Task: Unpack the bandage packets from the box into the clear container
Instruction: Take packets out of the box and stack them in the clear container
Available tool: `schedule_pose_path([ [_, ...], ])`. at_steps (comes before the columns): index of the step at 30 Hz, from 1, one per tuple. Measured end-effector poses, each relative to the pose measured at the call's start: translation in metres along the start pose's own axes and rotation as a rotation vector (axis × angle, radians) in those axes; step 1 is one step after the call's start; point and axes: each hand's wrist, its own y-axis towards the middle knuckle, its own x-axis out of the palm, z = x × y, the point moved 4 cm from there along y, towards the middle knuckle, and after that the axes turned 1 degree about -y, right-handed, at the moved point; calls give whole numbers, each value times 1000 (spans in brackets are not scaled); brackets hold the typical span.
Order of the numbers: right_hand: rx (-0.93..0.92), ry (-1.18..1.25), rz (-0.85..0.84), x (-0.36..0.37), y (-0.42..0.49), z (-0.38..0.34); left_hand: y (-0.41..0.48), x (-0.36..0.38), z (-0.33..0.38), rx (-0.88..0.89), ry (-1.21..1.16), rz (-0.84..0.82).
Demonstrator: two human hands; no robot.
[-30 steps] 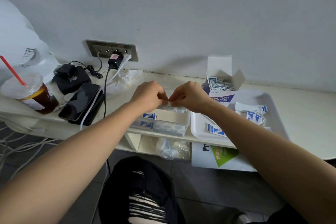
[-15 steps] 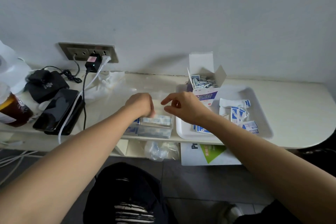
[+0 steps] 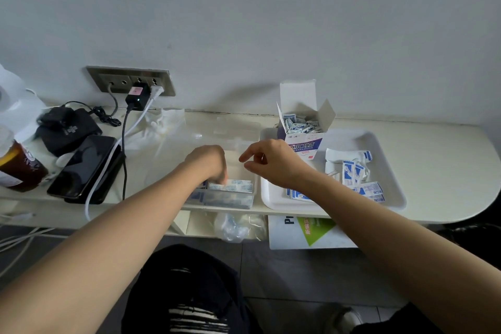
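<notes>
Black ripped trousers (image 3: 189, 293) fill the nearest ground at 6 o'clock, and both bare forearms reach away over them. Below the counter's front edge show a white-and-green printed sheet (image 3: 311, 230) and a crumpled clear bag (image 3: 233, 225). On the front edge of the counter (image 3: 433, 149) sits the clear container (image 3: 227, 199), with bandage packets (image 3: 240, 186) stacked flat inside it. The left hand (image 3: 207, 164) dips into it from 7 o'clock, fingers bent down onto the top packet; whether they pinch it or only press cannot be told. Just at its 3 o'clock the right hand (image 3: 273, 164) hovers where the container meets the white tray (image 3: 393, 199), fingers loosely spread, thumb and forefinger apart, holding nothing. Torn wrappers (image 3: 352, 171) lie in the tray. At the tray's 11 o'clock corner stands the open box (image 3: 305, 141), crammed with more packets. Off at 9 o'clock lie a dark phone (image 3: 81, 168) and an iced drink (image 3: 16, 168). Farthest, on the wall, is a socket strip (image 3: 130, 81).
</notes>
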Motion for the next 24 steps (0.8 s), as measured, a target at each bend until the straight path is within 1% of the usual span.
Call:
schedule_pose_path([
  [5,-11,0,3,0,0,0,-2,2,-3,26,-65,43],
  [11,-12,15,10,0,0,0,-3,-2,-4,111,-178,122],
  [14,-14,18,8,0,-1,0,-6,4,1,178,-180,71],
  [16,-17,23,1,-1,-2,0,-7,6,1,199,-175,72],
  [20,-33,84,27,-6,-6,4,-19,-9,-3,217,-239,173],
  [24,-14,120,169,-23,-15,26,-48,-33,7,234,-364,370],
])
